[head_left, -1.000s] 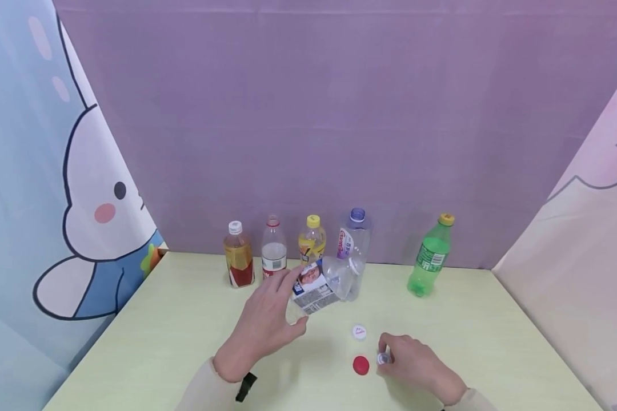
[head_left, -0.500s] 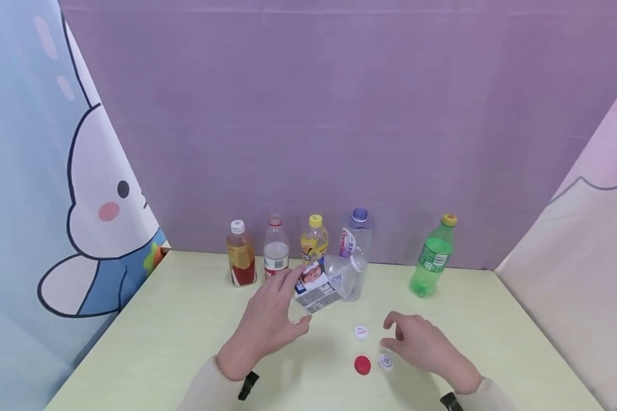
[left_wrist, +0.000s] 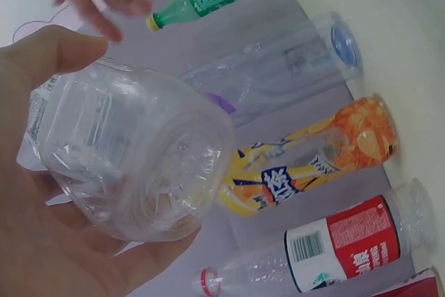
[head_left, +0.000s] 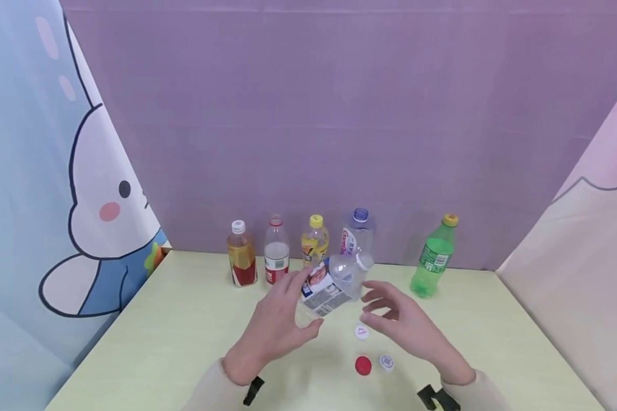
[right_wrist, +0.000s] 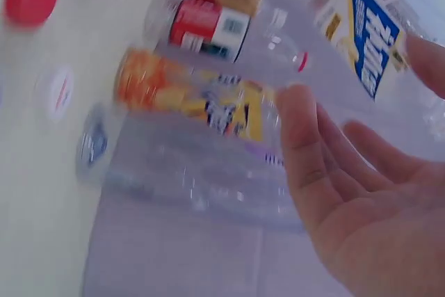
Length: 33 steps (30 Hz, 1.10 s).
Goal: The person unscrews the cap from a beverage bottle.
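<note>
My left hand [head_left: 275,325] grips a clear plastic bottle [head_left: 334,285] with a blue and white label. The bottle is tilted, its uncapped neck pointing up and right; its base [left_wrist: 181,165] fills the middle of the left wrist view. Beside the neck, my right hand [head_left: 408,325] holds nothing, fingers loosely bent and spread from the thumb, also seen in the right wrist view as an empty hand [right_wrist: 375,206]. On the table below lie a white cap [head_left: 361,331], a red cap [head_left: 363,365] and a white cap with grey print [head_left: 387,362].
Along the back of the pale table [head_left: 149,342] stand an amber bottle [head_left: 242,257], a red-labelled bottle [head_left: 276,251], a yellow-labelled bottle [head_left: 315,242], a tall clear bottle [head_left: 349,242] partly behind the held one, and a green bottle [head_left: 433,260] farther right. A purple backdrop [head_left: 308,114] rises behind.
My right hand has let go of the grey-printed cap, leaving it on the table, and has risen left toward the bottle's neck. The left hand has moved slightly right with the bottle.
</note>
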Available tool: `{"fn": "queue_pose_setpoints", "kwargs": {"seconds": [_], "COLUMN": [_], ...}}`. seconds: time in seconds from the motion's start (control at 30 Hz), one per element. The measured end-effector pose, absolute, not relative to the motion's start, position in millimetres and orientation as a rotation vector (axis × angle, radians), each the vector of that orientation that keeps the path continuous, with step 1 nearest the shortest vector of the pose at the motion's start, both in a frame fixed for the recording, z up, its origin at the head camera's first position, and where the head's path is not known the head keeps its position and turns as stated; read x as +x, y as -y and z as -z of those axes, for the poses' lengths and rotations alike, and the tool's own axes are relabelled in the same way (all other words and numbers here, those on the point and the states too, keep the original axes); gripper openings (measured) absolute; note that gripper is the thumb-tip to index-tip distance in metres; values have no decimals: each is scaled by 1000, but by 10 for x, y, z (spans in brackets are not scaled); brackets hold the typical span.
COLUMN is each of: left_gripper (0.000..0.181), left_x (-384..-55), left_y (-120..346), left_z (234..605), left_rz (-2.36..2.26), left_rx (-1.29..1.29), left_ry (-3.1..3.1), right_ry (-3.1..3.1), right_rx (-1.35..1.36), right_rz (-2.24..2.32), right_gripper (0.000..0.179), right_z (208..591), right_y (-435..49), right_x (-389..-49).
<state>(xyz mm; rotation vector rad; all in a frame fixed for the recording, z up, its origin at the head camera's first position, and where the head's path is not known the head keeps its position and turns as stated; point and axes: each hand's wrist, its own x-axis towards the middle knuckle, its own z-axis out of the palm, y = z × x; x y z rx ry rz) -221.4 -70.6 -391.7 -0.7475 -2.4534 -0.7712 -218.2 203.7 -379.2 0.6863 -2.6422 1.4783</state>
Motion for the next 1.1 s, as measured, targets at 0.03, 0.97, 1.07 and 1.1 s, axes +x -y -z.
{"fn": "queue_pose_setpoints", "kwargs": {"seconds": [0.03, 0.97, 1.07, 1.1], "left_gripper": [94, 79, 70, 67], "left_x": [-2211, -2369, -2509, -2561], "left_y": [692, 523, 516, 509], "left_z": [3926, 4084, 4077, 4075], "left_rz": [796, 1155, 1170, 1183], "left_rx": [-752, -748, -669, -629], "left_ry": [2466, 2581, 2489, 2457], "right_ry": [2605, 2290, 2314, 2316], "right_rx": [707, 552, 542, 542], "right_rz": [-1540, -1932, -1858, -1830], "right_gripper": [59, 58, 58, 57], "right_z": [3795, 3828, 3802, 3794], "right_y": [-2002, -2002, -2119, -2160], "right_x": [-2191, -2308, -2340, -2352]}}
